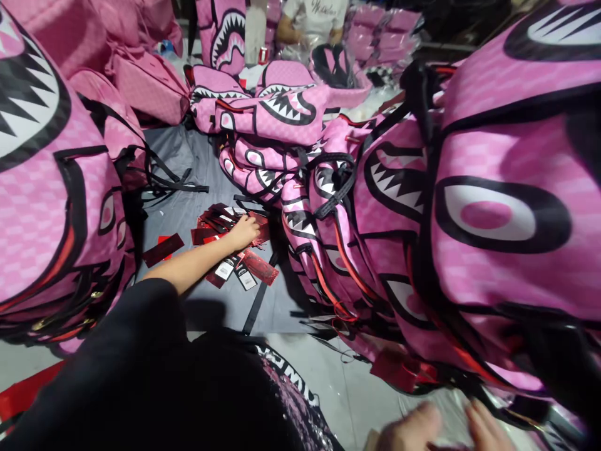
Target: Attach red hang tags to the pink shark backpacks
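Observation:
My left hand (246, 231) reaches out over a loose pile of red and black tags (218, 219) on a grey sheet. Its fingers are curled closed around the edge of a dark red tag (261, 227). Near the wrist lie a patterned red tag (261, 267) and black-and-white labels (246, 277). At the bottom edge my right hand (422, 428) is partly cut off and blurred, beside clear plastic (441, 407) below the pink backpacks; what it holds, if anything, cannot be made out. A large pink shark-face backpack (507, 263) stands just above it.
More pink backpacks (282, 119) are stacked ahead, and a large one (32, 188) stands close on the left. Black straps (178, 178) trail over the grey sheet (188, 147). Another person in a white shirt (314, 19) is at the back. Red pieces (28, 391) lie at lower left.

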Motion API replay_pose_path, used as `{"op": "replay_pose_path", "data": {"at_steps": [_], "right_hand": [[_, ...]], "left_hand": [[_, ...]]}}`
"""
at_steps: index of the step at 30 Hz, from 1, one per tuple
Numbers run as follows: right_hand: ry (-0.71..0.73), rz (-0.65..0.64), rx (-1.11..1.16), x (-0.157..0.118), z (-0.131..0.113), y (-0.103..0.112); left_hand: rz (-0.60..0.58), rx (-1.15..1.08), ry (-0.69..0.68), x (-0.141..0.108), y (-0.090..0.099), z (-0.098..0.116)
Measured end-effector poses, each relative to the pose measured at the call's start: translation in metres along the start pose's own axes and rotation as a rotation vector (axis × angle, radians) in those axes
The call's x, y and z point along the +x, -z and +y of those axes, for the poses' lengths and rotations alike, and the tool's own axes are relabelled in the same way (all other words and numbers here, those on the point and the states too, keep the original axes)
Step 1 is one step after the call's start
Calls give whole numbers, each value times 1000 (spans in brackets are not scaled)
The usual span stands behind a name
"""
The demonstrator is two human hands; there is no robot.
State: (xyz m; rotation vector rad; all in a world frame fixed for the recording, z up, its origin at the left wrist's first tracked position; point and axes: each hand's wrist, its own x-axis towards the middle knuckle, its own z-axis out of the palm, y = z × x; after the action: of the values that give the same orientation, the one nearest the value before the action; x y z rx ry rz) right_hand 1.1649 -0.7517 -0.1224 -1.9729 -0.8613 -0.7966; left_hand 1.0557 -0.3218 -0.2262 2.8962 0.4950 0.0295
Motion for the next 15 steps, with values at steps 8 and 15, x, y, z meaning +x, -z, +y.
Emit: {"op": "replay_pose_path", "data": {"at_steps": [8,15], "right_hand": [[-87,-612,305,-17,-60,-123],[-22,-1107,232,-33,-87,-280]], "left_hand": [[-77,105,-187,30,-6,-51],[-20,-28,-95,-18,11,-21]]}}
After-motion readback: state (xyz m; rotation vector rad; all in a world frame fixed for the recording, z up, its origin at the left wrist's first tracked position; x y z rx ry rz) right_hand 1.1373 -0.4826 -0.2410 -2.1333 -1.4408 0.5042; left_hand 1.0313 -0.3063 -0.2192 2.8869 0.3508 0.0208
